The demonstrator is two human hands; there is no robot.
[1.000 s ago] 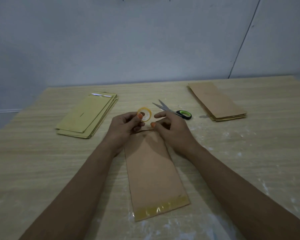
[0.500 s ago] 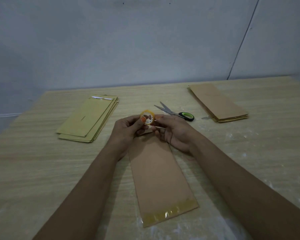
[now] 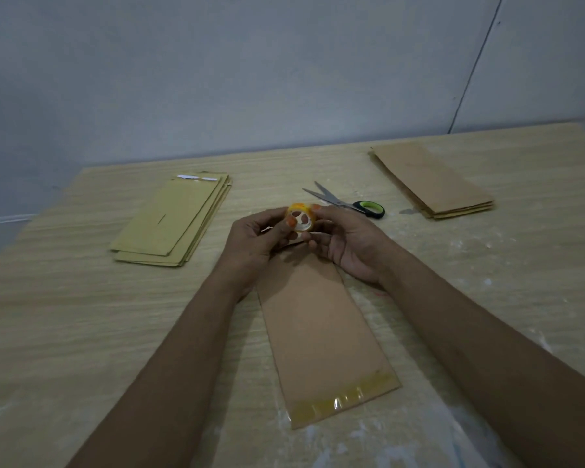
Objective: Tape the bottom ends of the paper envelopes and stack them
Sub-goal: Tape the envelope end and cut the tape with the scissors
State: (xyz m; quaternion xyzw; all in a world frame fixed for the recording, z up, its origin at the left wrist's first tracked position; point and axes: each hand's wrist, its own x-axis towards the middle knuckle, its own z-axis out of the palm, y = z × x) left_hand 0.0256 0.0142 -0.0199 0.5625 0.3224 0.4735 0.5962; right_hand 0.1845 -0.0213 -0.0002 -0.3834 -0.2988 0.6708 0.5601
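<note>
The left hand [image 3: 254, 243] and right hand [image 3: 347, 244] are both pinching the tape roll [image 3: 300, 217], hovering over the far end of the envelope [image 3: 321, 332], which is running lengthwise toward the person.

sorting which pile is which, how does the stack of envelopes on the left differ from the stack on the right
The left stack is yellow-green; the right stack is brown like the envelope under the hands. The left stack's sheets are fanned and offset, with a white strip at the far end; the right stack is squared up and plain on top. The right stack lies beyond the scissors; the left stack has nothing beside it. Both lie flat on the table, untouched.
</note>
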